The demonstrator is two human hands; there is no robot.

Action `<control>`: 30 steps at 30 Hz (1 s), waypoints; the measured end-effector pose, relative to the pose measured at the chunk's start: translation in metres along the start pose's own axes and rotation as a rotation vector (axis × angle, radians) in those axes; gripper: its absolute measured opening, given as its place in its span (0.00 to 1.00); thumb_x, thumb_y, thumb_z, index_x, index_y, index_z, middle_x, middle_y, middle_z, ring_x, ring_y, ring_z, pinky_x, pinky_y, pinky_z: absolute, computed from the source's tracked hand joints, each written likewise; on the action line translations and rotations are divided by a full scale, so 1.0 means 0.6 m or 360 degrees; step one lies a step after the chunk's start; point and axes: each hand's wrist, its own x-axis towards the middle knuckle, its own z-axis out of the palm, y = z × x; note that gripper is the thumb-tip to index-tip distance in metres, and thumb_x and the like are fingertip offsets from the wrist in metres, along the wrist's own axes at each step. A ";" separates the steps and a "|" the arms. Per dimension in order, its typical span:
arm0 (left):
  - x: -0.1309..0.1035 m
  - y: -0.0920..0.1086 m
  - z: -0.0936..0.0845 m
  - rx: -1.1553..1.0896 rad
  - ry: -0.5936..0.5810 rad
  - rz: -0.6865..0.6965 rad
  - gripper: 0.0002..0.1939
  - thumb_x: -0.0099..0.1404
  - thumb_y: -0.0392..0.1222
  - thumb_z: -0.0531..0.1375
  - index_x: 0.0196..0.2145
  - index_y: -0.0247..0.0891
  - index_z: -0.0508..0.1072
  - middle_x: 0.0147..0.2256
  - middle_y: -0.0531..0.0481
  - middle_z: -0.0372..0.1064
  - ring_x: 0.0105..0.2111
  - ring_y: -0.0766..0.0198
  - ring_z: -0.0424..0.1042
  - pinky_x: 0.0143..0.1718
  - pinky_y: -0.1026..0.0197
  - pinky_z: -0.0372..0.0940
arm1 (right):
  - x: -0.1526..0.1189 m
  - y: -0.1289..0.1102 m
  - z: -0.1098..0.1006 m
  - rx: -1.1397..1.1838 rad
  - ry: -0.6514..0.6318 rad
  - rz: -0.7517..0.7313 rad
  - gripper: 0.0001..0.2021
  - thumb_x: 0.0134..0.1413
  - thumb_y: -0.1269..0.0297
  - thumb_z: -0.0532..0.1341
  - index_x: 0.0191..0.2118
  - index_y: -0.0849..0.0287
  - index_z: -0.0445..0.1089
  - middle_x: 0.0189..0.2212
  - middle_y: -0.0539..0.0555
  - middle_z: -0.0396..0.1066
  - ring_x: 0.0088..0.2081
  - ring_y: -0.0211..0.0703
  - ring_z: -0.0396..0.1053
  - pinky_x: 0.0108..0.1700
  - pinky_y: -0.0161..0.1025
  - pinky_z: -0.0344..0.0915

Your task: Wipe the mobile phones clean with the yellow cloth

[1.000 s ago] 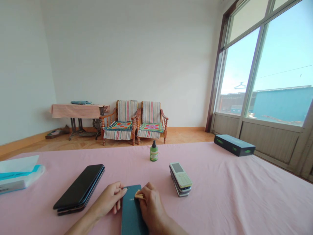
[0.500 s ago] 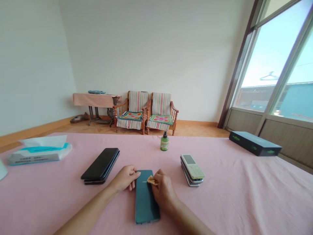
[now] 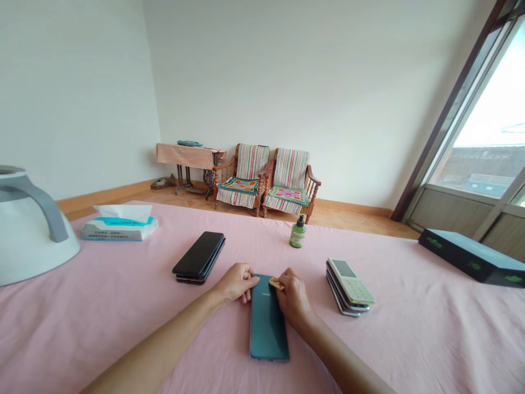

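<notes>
A teal phone (image 3: 268, 328) lies back up on the pink cloth (image 3: 205, 350). My left hand (image 3: 238, 283) grips its upper left edge, thumb on the corner and the other fingers curled. Pinched in my right hand (image 3: 294, 298) is a small yellowish cloth (image 3: 276, 283), which touches the phone near its upper right corner. To the left sits a stack of dark phones (image 3: 199, 256). On the right is another stack, with a white keypad phone (image 3: 350, 280) on top.
Behind the phones stands a green spray bottle (image 3: 297, 233). A tissue pack (image 3: 118, 229) and a large white kettle-like vessel (image 3: 30, 238) are at the left. A black box (image 3: 471, 257) lies far right. Two chairs (image 3: 287, 180) stand beyond.
The view has swung left, bringing the white vessel further into sight. My right hand has moved the cloth slightly towards the phone's upper right corner. My left hand keeps its hold.
</notes>
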 end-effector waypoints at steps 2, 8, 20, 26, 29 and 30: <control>0.001 -0.003 0.000 0.0023 -0.0019 -0.0064 0.11 0.67 0.44 0.57 0.39 0.31 0.68 0.25 0.54 0.69 0.19 0.69 0.68 0.20 0.66 0.65 | 0.016 0.001 0.007 -0.0021 0.0002 -0.0006 0.13 0.50 0.82 0.51 0.24 0.63 0.69 0.27 0.53 0.63 0.30 0.38 0.63 0.33 0.33 0.56; 0.005 -0.013 0.001 -0.0003 -0.0075 -0.0143 0.14 0.68 0.42 0.56 0.49 0.35 0.67 0.46 0.45 0.67 0.40 0.58 0.71 0.40 0.52 0.69 | -0.039 -0.038 -0.009 -0.0083 -0.0121 -0.0143 0.14 0.49 0.83 0.51 0.28 0.59 0.69 0.31 0.54 0.63 0.35 0.41 0.61 0.36 0.35 0.57; -0.004 0.000 0.001 -0.0069 0.0004 0.0068 0.12 0.62 0.46 0.60 0.30 0.34 0.65 0.14 0.59 0.64 0.11 0.69 0.64 0.13 0.70 0.57 | -0.034 -0.043 -0.011 0.0038 -0.0151 -0.0154 0.14 0.49 0.83 0.51 0.28 0.59 0.69 0.31 0.53 0.64 0.35 0.40 0.63 0.38 0.34 0.60; -0.007 0.005 0.002 -0.0109 0.0011 0.0104 0.15 0.58 0.49 0.61 0.28 0.36 0.62 0.13 0.58 0.64 0.10 0.69 0.63 0.12 0.71 0.55 | -0.046 -0.046 -0.010 0.0081 -0.0248 -0.0159 0.14 0.48 0.83 0.51 0.30 0.58 0.70 0.32 0.53 0.64 0.35 0.40 0.63 0.37 0.34 0.61; -0.006 0.005 0.001 -0.0099 0.0001 0.0100 0.16 0.58 0.51 0.61 0.28 0.36 0.62 0.13 0.59 0.64 0.10 0.70 0.63 0.12 0.71 0.55 | -0.017 -0.040 -0.007 0.0015 -0.0212 -0.0135 0.14 0.50 0.82 0.51 0.28 0.60 0.70 0.32 0.54 0.64 0.35 0.40 0.63 0.38 0.34 0.60; -0.006 0.005 0.001 -0.0093 -0.0004 0.0098 0.16 0.59 0.51 0.61 0.28 0.36 0.62 0.13 0.59 0.64 0.10 0.70 0.63 0.12 0.70 0.55 | -0.012 -0.041 -0.006 -0.0003 -0.0197 -0.0133 0.14 0.50 0.83 0.50 0.28 0.60 0.69 0.31 0.54 0.64 0.35 0.40 0.63 0.39 0.35 0.60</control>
